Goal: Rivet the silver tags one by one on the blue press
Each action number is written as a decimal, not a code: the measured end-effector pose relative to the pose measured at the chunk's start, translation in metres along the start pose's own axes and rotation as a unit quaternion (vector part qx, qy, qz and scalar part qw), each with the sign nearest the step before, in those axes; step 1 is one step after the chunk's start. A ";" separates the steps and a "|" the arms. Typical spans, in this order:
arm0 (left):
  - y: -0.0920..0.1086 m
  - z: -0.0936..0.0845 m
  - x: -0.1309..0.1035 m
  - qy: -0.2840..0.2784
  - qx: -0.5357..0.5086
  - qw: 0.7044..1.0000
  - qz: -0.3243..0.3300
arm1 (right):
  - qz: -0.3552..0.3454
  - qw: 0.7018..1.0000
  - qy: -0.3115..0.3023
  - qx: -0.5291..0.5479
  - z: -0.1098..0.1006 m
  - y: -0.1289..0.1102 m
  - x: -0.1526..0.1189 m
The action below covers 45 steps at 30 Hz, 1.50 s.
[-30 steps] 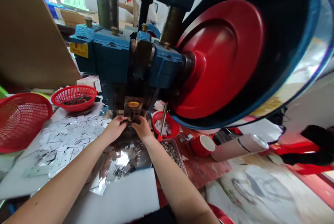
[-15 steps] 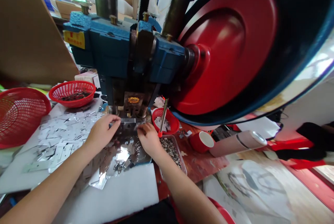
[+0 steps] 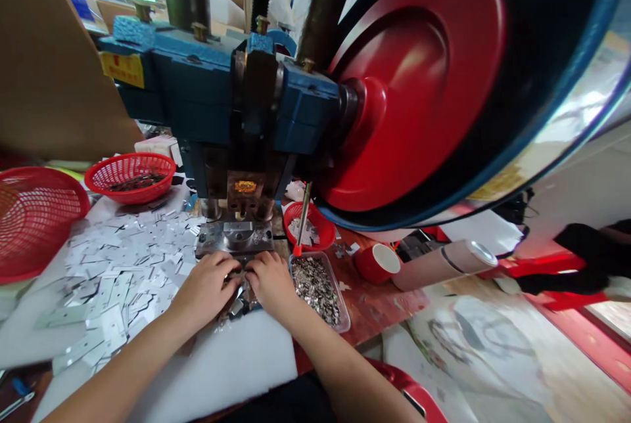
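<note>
Metal pieces [image 3: 239,307] at lower centre lie beneath my curled left hand [image 3: 207,286] and right hand [image 3: 272,282], whether gripped I cannot tell, with many flat plates [image 3: 114,326] left loose at left, small bits [image 3: 317,288] already heaped right of centre.

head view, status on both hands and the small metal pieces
Left hand and right hand close together over small metal pieces, grip hidden. Both on near side of metal block. Clear tub beside right hand.
</note>
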<state>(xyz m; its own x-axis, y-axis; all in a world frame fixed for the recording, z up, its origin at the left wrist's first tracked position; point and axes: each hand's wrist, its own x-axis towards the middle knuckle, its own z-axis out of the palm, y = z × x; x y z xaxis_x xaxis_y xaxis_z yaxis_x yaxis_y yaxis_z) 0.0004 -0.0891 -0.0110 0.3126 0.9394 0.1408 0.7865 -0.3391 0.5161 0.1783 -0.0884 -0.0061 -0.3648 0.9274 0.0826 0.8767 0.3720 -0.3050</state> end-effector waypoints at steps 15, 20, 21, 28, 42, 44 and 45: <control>0.008 -0.008 -0.007 0.074 -0.099 0.992 -0.038 | 0.019 0.997 0.058 -0.050 -0.015 0.018 0.013; 0.004 -0.012 -0.010 0.083 -0.110 0.990 -0.032 | -0.015 0.995 0.058 -0.084 -0.015 0.036 0.006; 0.004 -0.013 -0.010 0.083 -0.114 0.989 -0.032 | -0.015 0.994 0.065 -0.086 -0.015 0.040 0.003; 0.002 -0.012 -0.012 0.085 -0.122 0.989 -0.026 | 0.016 0.994 0.103 -0.044 -0.008 0.051 0.008; 0.004 -0.053 0.003 0.122 -0.086 0.987 -0.060 | 0.015 0.967 0.171 0.190 -0.021 0.001 0.059; 0.001 -0.057 0.005 0.124 -0.086 0.986 -0.075 | 0.034 0.968 0.161 0.190 -0.019 -0.006 0.075; -0.001 -0.058 0.005 0.124 -0.087 0.985 -0.080 | 0.051 0.969 0.156 0.186 -0.018 -0.007 0.081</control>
<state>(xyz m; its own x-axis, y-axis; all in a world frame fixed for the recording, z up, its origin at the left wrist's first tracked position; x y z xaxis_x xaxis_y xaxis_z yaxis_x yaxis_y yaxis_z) -0.0298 -0.0810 0.0385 0.0359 0.9707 0.2375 0.7047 -0.1931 0.6827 0.1476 -0.0152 0.0196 -0.1188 0.9469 0.2988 0.7086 0.2916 -0.6425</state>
